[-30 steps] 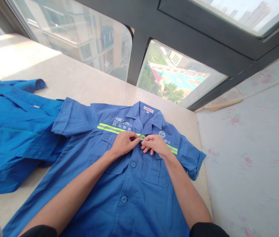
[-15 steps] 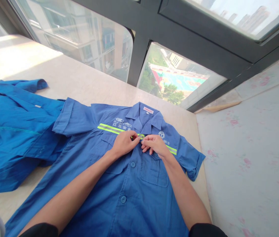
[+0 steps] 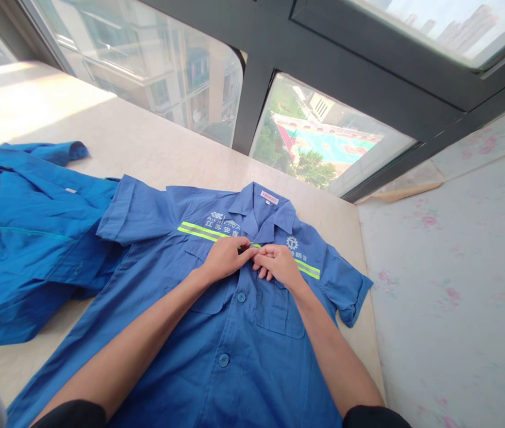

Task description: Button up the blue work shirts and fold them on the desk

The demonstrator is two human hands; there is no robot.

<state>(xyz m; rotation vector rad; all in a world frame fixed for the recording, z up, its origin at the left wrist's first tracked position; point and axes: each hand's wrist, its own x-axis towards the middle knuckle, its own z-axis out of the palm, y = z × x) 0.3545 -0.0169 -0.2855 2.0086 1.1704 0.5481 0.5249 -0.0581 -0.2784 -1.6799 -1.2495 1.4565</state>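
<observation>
blue short-sleeved shirt [image 3: 216, 333] with a yellow-green stripe, flat on the desk [image 3: 145, 148]; left hand [image 3: 225, 260] and right hand [image 3: 279, 264] together, pinching its front.

A pale beige stone tabletop [image 3: 154, 148] runs along a bank of large glass windows [image 3: 154, 77] set in dark grey metal frames [image 3: 252, 89], and sunlight falls bright across its far left corner. Through the glass show neighbouring high-rise apartment blocks [image 3: 176, 83] and, far below, a teal sports court [image 3: 330, 142] edged by green trees. To the right lies a white fabric surface with faint pink flower prints [image 3: 457, 267].
</observation>
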